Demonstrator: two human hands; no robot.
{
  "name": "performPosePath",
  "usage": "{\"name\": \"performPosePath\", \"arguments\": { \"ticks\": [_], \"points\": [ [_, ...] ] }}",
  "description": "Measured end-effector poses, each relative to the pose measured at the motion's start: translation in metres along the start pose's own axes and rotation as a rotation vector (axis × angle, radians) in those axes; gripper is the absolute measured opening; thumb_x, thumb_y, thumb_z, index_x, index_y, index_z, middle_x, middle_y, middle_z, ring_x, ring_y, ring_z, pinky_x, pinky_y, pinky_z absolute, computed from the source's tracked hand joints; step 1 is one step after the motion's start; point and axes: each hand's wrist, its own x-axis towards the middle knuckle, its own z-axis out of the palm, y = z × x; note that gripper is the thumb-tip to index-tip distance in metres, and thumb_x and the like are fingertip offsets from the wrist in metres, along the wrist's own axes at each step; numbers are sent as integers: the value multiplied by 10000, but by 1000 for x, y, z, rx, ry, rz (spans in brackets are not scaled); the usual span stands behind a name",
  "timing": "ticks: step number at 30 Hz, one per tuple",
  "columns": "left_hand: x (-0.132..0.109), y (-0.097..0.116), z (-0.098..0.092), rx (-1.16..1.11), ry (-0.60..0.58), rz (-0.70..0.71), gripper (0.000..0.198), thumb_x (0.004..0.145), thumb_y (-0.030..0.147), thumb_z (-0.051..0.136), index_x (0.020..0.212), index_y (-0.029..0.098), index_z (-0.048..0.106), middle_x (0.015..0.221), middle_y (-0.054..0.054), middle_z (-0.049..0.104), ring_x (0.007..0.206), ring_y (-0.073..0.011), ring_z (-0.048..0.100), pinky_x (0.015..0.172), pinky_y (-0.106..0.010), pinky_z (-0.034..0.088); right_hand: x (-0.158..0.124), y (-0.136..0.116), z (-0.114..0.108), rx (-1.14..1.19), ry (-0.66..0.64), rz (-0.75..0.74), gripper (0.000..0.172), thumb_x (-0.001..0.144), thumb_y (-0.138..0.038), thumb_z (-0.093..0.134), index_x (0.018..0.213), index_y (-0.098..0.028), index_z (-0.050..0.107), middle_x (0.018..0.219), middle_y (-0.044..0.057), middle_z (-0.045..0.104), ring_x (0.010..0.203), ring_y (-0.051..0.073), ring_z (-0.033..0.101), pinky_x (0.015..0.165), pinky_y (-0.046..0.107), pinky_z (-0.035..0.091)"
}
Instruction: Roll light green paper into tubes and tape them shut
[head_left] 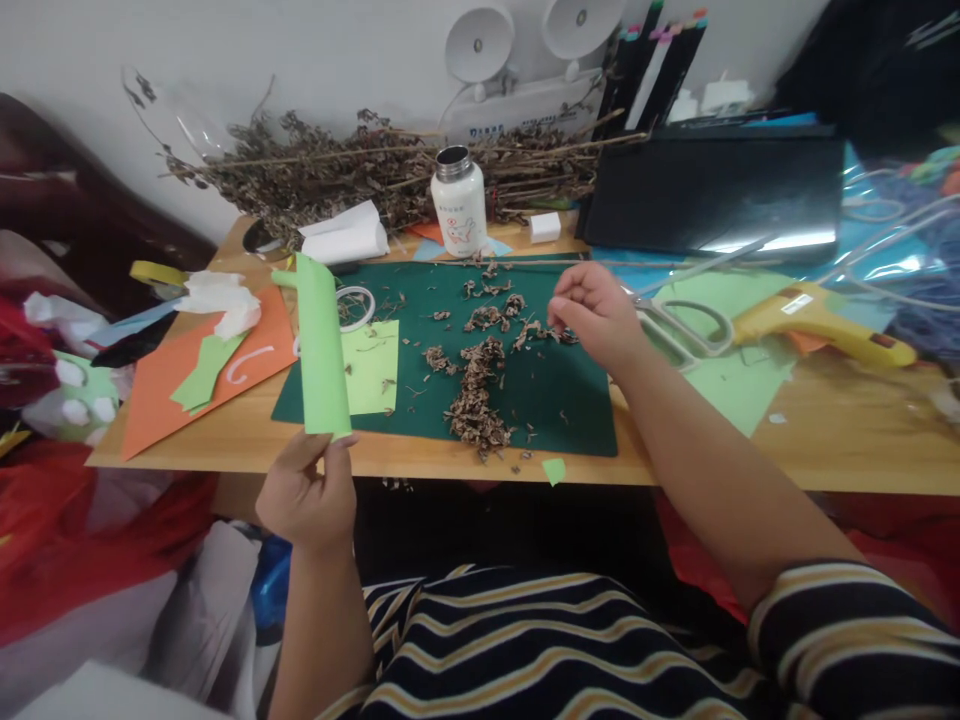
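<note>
My left hand (309, 490) grips the lower end of a rolled light-green paper (322, 350), holding it upright above the left part of a dark green cutting mat (405, 310). Over the mat's right edge, my right hand (596, 315) has its fingers curled together beside scattered dried leaves (532, 335); anything between the fingertips is hidden. A larger heap of crumbled brown leaves (480, 395) lies along the middle of the mat. Behind the roll, a flat light-green sheet (375, 375) carries a few leaf bits. Grey-handled scissors (694, 325) rest just right of my right hand.
A white bottle without a lid (459, 205) stands behind the mat, before a pile of dried stems (315, 165). Rightward lie a yellow glue gun (825, 320) and a black flat case (716, 190). Orange paper (157, 400) and a tape roll (356, 308) are leftward.
</note>
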Motion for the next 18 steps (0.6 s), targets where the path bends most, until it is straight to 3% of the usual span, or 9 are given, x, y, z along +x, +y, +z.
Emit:
{"name": "performPosePath", "arguments": {
  "ticks": [5, 8, 11, 18],
  "points": [
    [-1, -5, 2, 19, -16, 22, 94, 705, 219, 591, 686, 135, 629, 699, -42, 680, 641, -133, 637, 656, -240, 497, 2, -3, -1, -301, -70, -142, 88, 712, -260, 546, 708, -185, 592, 928, 46, 600, 729, 138, 545, 546, 260, 402],
    [0, -9, -1, 5, 19, 30, 104, 699, 231, 598, 666, 136, 625, 675, -38, 682, 614, -133, 638, 636, -240, 503, 1, -4, 0, -357, -52, -154, 181, 715, -279, 568, 565, -184, 531, 758, 32, 603, 675, 139, 535, 565, 270, 398],
    [1, -14, -6, -45, 79, 8, 105, 694, 232, 606, 668, 132, 618, 624, -32, 667, 562, -135, 630, 591, -244, 506, -2, -5, 1, -373, 4, -72, 290, 684, -281, 616, 513, -194, 398, 542, -27, 486, 522, 105, 453, 506, 250, 355],
    [3, -25, -15, -79, 130, -32, 147, 680, 262, 641, 654, 118, 627, 626, -41, 657, 553, -143, 624, 588, -267, 520, -4, -5, 5, -333, 0, -61, 183, 639, -194, 634, 591, -195, 458, 524, -60, 440, 453, 65, 363, 442, 211, 306]
  ]
}}
